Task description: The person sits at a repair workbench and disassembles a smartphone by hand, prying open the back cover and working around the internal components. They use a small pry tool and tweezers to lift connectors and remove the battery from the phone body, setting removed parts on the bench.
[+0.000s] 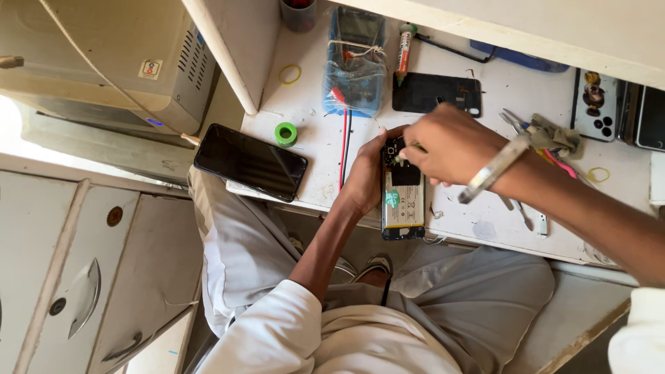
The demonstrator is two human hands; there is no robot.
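The left hand (366, 173) grips the side of an opened black smartphone with its back cover off (402, 201), which lies at the near edge of the scuffed white table (485, 228). The right hand (450, 142), a metal bangle at its wrist, has its fingers pinched together at the phone's upper end; what they pinch is too small to tell. A second black smartphone with a dark screen (250, 162) lies well apart to the left, near a small green tape roll (285, 134)
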